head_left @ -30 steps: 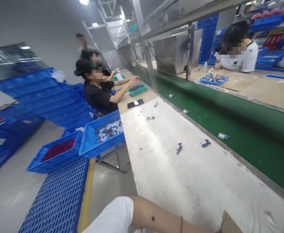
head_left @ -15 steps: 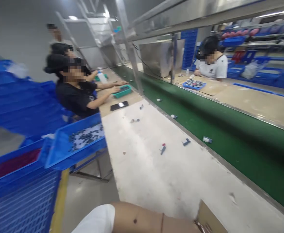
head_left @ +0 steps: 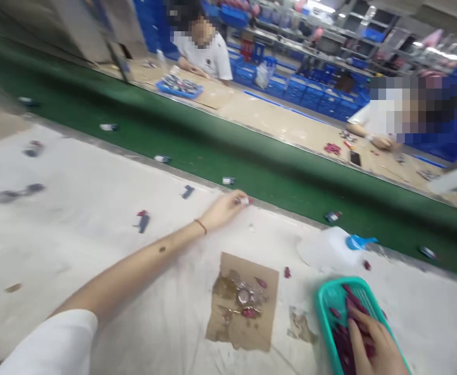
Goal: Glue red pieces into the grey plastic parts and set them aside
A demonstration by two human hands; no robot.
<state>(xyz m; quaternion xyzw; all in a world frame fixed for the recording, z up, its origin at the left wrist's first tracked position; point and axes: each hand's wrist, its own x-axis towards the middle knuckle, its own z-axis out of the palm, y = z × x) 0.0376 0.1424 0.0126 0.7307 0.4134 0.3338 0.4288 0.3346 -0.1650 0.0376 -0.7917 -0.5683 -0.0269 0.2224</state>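
Note:
My left hand [head_left: 226,208] reaches to the far edge of the white table, beside the green belt. Its fingers are closed on a small white-and-red part [head_left: 245,201], blurred and partly hidden. At the lower right my right hand [head_left: 379,346] is inside a green plastic basket [head_left: 322,312], its fingertips pinched on a small dark red piece [head_left: 350,306]. More dark red pieces [head_left: 342,346] lie in the basket below it. Between the hands lies a brown cardboard sheet [head_left: 222,333], stained with wet, glossy liquid and bearing a small round cap and red pieces.
A white bottle with a blue nozzle [head_left: 355,242] stands behind the basket. Several small grey parts [head_left: 187,191] lie on the table at left. The green belt [head_left: 283,200] carries spaced small parts. Across it two people sit at another table, one near a blue tray [head_left: 179,91].
The view has swung right and down. My left arm now stretches out to the belt's edge with a small part in hand. My right hand and the green basket have come into view.

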